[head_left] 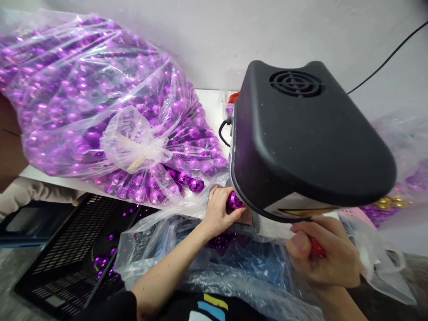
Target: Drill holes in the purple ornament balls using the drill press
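Note:
My left hand [219,211] pinches a shiny purple mirrored ball [235,200] between thumb and fingers. It holds the ball at the lower left of a black machine [310,147] with a rounded cover and a round vent. Under the ball lies a flat base, mostly hidden by my hand and the cover. On the machine's near right side, my right hand [324,254] is wrapped around a red handle [317,247], of which a small part shows. Loose purple balls [195,185] lie on the white table [210,102] just beyond my left hand.
A tied clear bag of purple balls [83,89] fills the table's left side. Below it stands a black crate [60,263] with some balls. Clear plastic [247,272] spreads over my lap. Another person's arm [8,138] shows at left. More bagged ornaments [414,169] sit at right.

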`<state>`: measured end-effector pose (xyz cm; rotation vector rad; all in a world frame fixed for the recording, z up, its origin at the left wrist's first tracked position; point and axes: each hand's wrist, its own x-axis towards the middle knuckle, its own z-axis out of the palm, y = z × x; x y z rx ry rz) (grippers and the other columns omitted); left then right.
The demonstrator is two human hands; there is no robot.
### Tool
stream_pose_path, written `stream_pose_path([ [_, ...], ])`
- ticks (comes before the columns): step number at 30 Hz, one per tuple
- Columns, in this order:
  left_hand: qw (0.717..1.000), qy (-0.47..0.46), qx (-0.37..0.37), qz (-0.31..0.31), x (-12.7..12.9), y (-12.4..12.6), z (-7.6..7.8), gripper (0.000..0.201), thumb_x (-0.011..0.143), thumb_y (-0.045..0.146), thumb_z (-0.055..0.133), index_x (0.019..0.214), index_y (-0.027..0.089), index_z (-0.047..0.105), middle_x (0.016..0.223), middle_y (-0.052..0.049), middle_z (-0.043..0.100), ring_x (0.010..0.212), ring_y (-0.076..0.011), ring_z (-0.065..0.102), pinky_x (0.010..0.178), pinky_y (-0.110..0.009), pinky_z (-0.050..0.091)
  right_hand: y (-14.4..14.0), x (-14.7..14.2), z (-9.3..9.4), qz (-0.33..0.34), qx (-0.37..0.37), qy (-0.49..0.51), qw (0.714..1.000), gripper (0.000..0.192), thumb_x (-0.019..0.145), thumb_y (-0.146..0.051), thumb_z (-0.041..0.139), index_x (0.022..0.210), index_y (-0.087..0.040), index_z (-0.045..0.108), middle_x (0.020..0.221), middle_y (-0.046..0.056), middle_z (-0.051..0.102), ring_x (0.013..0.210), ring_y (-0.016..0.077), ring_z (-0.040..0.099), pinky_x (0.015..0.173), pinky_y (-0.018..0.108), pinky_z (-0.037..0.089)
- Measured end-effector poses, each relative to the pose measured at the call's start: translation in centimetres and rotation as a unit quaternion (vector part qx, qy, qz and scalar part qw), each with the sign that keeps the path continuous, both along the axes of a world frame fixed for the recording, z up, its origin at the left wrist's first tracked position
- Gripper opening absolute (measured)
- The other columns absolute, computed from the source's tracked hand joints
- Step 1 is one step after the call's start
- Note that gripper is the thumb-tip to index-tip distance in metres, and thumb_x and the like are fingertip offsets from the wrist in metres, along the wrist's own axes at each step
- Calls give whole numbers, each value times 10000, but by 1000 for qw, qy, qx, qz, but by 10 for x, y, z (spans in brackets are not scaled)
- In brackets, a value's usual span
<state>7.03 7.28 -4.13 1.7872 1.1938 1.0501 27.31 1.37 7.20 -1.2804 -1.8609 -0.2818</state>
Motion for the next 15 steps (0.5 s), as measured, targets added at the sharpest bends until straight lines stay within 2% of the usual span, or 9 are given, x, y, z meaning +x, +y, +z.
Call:
stream_pose_path([
  [4,1000,2,-19,-7,-1,0,4,516,815,454,787,1246,210,644,1160,-114,721,1150,-319,638,1205,-581,358,-1,1,-11,-2,9,19,1000,71,889,-169,549,883,-181,618,845,15,621,741,71,536,616,209,428],
  [10,1000,4,-7,-7,1,1,2,486,809,421,793,1228,219,654,1153,-107,724,1136,-317,645,1232,-585,307,-2,2,-26,-4,32,46,998,78,852,-144,581,884,-195,630,818,15,626,809,100,577,670,214,462],
  [15,1000,7,12,-8,0,2,1,491,821,430,785,1235,208,642,1142,-107,726,1113,-312,653,1206,-577,342,11,-6,-47,-13,18,45,999,87,840,-169,572,812,-190,652,785,25,612,722,101,549,598,222,425],
])
